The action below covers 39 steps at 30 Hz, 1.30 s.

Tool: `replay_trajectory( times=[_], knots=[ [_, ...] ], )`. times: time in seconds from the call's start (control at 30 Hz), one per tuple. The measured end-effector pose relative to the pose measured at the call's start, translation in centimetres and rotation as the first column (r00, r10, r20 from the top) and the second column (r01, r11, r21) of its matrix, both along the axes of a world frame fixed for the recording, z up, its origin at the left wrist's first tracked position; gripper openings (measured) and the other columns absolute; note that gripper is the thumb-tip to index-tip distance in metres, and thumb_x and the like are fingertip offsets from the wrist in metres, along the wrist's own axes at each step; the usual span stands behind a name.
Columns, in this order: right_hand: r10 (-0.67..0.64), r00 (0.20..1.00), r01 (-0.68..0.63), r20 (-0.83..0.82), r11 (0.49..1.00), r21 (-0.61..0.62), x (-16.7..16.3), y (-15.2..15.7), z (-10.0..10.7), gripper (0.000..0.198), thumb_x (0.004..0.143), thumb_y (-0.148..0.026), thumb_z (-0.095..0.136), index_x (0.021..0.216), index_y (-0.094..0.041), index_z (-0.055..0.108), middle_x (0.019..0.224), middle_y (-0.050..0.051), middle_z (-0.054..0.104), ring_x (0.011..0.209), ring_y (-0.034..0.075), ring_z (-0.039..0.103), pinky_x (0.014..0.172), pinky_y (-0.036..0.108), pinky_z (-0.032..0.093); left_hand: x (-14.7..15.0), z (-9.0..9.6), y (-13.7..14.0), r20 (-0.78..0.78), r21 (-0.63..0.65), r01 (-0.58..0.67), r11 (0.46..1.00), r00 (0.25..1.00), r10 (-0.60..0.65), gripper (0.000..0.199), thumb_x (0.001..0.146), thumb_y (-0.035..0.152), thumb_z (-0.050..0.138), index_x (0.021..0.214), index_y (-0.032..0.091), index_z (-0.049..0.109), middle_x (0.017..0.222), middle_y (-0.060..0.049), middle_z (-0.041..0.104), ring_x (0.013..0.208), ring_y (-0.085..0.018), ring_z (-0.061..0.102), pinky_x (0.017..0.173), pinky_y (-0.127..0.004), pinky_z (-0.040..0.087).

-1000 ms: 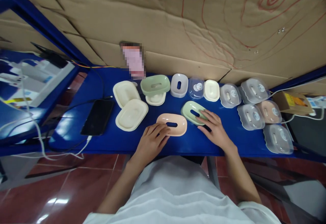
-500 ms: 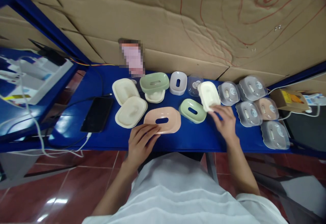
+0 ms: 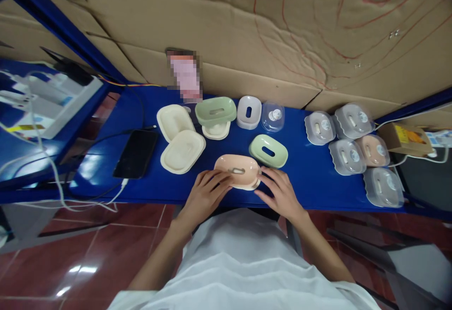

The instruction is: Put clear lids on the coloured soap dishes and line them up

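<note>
Near the table's front edge, a peach soap dish [image 3: 245,166] with an oval slot sits over a cream soap-dish base [image 3: 257,186], whose rim shows below it at the right. My left hand [image 3: 207,193] grips the dish's left front rim, fingers over the edge. On the right end, my right hand [image 3: 280,191] closes on dish and base together, thumb low and fingers on the rim. Just behind is a green soap dish [image 3: 278,155]. Two cream soap-dish bases [image 3: 182,152] overlap to the left, beside a larger green dish [image 3: 216,107] resting on another cream base [image 3: 216,131].
Behind stand a white slotted dish [image 3: 249,121] and a clear lid [image 3: 273,118]. Several lidded soap boxes [image 3: 348,157] cluster at right, near a small cardboard box [image 3: 406,139]. A black phone [image 3: 136,155] with a white cable lies left. Cardboard [image 3: 226,32] lines the back.
My right hand has brought the cream base from the back right to the peach dish, and it is now under it. My left hand and the peach dish have shifted slightly right.
</note>
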State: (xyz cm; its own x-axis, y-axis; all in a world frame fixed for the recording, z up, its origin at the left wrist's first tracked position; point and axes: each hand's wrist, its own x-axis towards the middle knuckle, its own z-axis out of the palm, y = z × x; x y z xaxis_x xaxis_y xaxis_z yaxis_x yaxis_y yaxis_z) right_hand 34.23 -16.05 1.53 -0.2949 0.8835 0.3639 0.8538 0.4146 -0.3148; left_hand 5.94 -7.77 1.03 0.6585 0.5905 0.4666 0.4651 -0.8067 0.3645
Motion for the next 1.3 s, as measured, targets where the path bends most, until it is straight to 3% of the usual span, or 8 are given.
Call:
replay_trajectory(
  times=[0.47,0.6,0.7,0.8,0.93,1.07,1.17,1.3],
  knots=[
    [0.058,0.992,-0.056,0.113,0.998,-0.015,-0.3,-0.5,-0.8,0.035,0.108,-0.034,0.063,0.141,-0.026,0.068,0.155,0.011,0.065,0.147,0.028,0.056,0.119,0.049,0.047,0.8,0.0,0.4,-0.103,-0.018,0.078,0.997,0.991,-0.080,0.018,0.108,0.018,0.060,0.122,0.021,0.071,0.130,-0.009,0.077,0.128,-0.026,0.068,0.105,-0.044,0.050],
    [-0.109,0.990,0.103,0.091,0.992,0.065,2.6,2.5,0.6,0.035,0.110,-0.032,0.054,0.143,-0.028,0.067,0.151,0.011,0.067,0.145,0.030,0.057,0.118,0.052,0.047,0.7,-0.3,0.0,-0.059,-0.034,0.014,0.999,0.998,-0.016,0.020,0.105,0.018,0.064,0.124,0.022,0.070,0.143,-0.013,0.070,0.137,-0.028,0.064,0.112,-0.046,0.052],
    [-0.367,0.927,0.364,0.075,0.930,0.048,4.7,8.3,1.8,0.040,0.112,-0.045,0.047,0.138,-0.022,0.068,0.158,0.016,0.059,0.148,0.036,0.054,0.117,0.056,0.047,0.9,-0.5,0.0,0.009,-0.052,-0.062,0.997,0.998,0.063,0.023,0.103,0.017,0.068,0.125,0.022,0.069,0.157,-0.017,0.058,0.148,-0.033,0.055,0.117,-0.052,0.052],
    [-0.579,0.810,0.585,0.091,0.807,-0.078,5.6,15.1,2.3,0.070,0.102,-0.071,0.053,0.143,-0.015,0.059,0.163,0.026,0.049,0.143,0.045,0.055,0.110,0.064,0.050,1.1,-0.4,0.3,0.050,-0.091,-0.092,0.992,0.994,0.097,0.024,0.101,0.014,0.068,0.125,0.020,0.069,0.160,-0.018,0.055,0.152,-0.033,0.052,0.121,-0.052,0.051],
    [-0.655,0.742,0.667,0.145,0.695,-0.268,6.3,19.9,2.7,0.082,0.089,-0.076,0.067,0.140,-0.012,0.055,0.141,0.028,0.063,0.123,0.046,0.067,0.101,0.066,0.054,0.6,-0.3,0.2,0.016,-0.114,-0.064,0.991,0.998,0.067,0.031,0.102,0.016,0.068,0.132,0.022,0.067,0.148,-0.014,0.065,0.149,-0.031,0.055,0.123,-0.051,0.051],
    [-0.525,0.851,0.523,-0.023,0.850,-0.070,7.0,16.3,3.8,0.070,0.095,-0.060,0.067,0.145,-0.015,0.051,0.144,0.024,0.063,0.133,0.043,0.063,0.109,0.063,0.054,-0.2,-0.7,0.1,0.056,-0.197,-0.083,0.977,0.994,0.096,0.054,0.103,0.021,0.069,0.154,0.027,0.054,0.163,-0.016,0.050,0.154,-0.032,0.050,0.124,-0.051,0.050],
    [-0.163,0.983,0.167,-0.087,0.986,0.032,5.7,11.0,4.6,0.066,0.099,-0.051,0.068,0.154,-0.020,0.048,0.158,0.019,0.055,0.149,0.037,0.053,0.119,0.058,0.052,-0.4,-1.2,0.6,0.097,-0.335,-0.091,0.938,0.987,0.130,0.072,0.103,0.028,0.071,0.166,0.033,0.038,0.171,-0.016,0.039,0.158,-0.032,0.046,0.125,-0.052,0.050],
    [0.273,0.962,-0.274,-0.017,0.960,-0.062,1.9,6.2,3.9,0.058,0.103,-0.037,0.068,0.157,-0.025,0.052,0.165,0.014,0.052,0.158,0.032,0.045,0.126,0.055,0.047,-0.3,-1.6,1.8,0.145,-0.411,-0.066,0.909,0.980,0.137,0.086,0.101,0.032,0.074,0.171,0.036,0.025,0.173,-0.015,0.039,0.159,-0.033,0.046,0.126,-0.054,0.049]
  ],
)
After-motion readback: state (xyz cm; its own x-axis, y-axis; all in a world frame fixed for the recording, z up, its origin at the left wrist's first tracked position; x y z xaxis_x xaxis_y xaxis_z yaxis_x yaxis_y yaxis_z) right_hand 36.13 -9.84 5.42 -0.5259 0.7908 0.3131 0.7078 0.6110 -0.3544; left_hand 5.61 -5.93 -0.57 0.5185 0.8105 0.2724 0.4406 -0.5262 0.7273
